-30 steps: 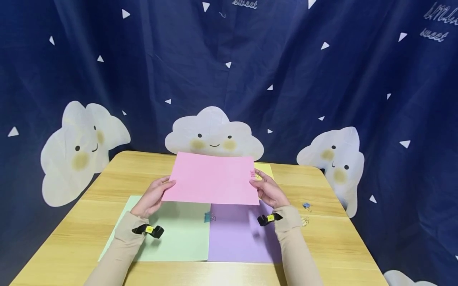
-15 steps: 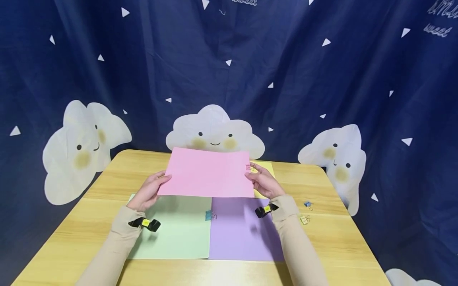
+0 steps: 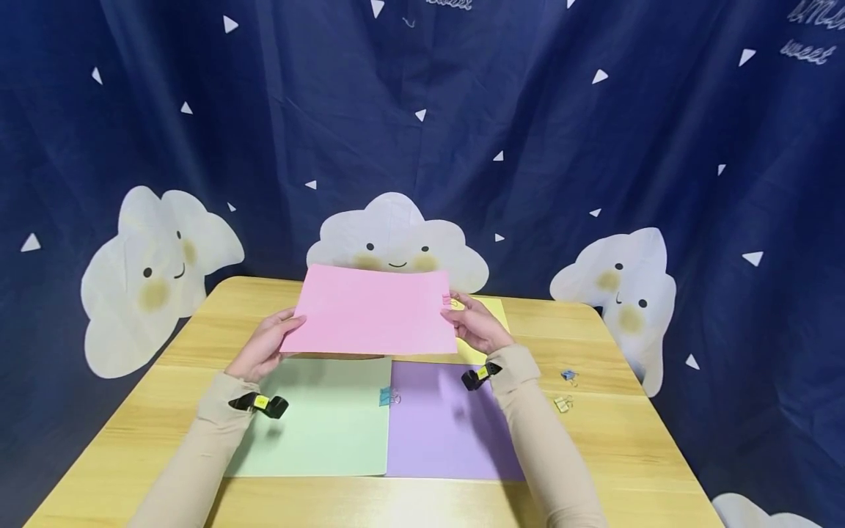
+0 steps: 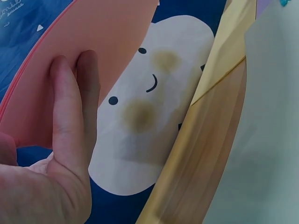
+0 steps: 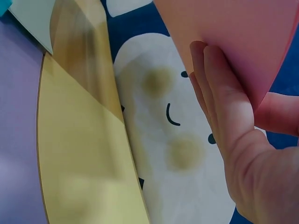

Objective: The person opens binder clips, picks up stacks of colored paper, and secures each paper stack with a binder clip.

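Note:
A pink sheaf of paper [image 3: 370, 309] is held up over the far half of the table, with a pink binder clip [image 3: 447, 300] on its right edge. My left hand [image 3: 262, 346] pinches its left edge, thumb on top and fingers beneath, as the left wrist view shows on the fingers [image 4: 70, 102]. The right edge is pinched by my right hand [image 3: 480, 328], close to the clip. Nearer me lie green paper [image 3: 323, 433] and purple paper [image 3: 449, 440], side by side. A teal binder clip [image 3: 385, 397] grips the green paper's right edge. Yellow paper [image 3: 496, 311] is partly hidden behind the pink.
Toward the right of the wooden table [image 3: 614, 455] lie a loose blue binder clip [image 3: 568, 375] and a pale yellow binder clip [image 3: 562, 404]. A dark blue curtain [image 3: 528, 110] with white clouds hangs right behind the table's far edge.
Both hands have carried the pink paper leftward and slightly higher in the head view. More of the yellow paper behind it shows. The green and purple paper lie as before.

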Motion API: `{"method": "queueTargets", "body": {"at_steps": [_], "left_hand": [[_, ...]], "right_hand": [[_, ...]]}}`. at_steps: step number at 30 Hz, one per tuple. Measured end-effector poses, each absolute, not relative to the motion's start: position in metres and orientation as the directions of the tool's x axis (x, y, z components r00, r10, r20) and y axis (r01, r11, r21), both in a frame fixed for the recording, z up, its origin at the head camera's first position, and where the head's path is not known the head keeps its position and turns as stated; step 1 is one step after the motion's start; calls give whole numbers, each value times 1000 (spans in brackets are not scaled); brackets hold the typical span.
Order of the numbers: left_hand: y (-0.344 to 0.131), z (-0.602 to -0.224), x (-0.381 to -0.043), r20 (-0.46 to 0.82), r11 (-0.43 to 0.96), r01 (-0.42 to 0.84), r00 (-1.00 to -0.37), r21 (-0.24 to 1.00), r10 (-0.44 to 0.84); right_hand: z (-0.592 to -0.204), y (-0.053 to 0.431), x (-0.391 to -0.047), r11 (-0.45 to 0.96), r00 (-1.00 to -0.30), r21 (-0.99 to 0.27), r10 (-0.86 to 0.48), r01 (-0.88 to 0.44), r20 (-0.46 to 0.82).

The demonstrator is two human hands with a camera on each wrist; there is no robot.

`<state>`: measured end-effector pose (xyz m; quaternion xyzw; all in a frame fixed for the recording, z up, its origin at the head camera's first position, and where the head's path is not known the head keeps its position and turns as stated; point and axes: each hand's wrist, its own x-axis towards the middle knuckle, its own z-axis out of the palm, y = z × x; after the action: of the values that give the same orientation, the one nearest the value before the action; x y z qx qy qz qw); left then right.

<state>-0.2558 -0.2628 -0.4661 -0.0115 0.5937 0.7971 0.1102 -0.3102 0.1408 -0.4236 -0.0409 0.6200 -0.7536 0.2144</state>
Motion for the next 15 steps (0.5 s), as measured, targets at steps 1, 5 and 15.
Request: {"method": "queueTargets", "body": {"at_steps": [1,5,15], "left_hand": [[-264,-466,-256,-152,-274,-193,-975,942,161],[-271,-466,-257,-159,-280,-198,-975,939,156],[-286,-462,-259,-183,-300,-225,-970,927,160]], "right_hand": [[-423,139,-311,-137,-905,-953,-374,272,-204],[-420,131,-314,-138,-900,-954,-391,266,-195],[-416,115,-319,-144,-893,-946,-395,291,-214]]}}
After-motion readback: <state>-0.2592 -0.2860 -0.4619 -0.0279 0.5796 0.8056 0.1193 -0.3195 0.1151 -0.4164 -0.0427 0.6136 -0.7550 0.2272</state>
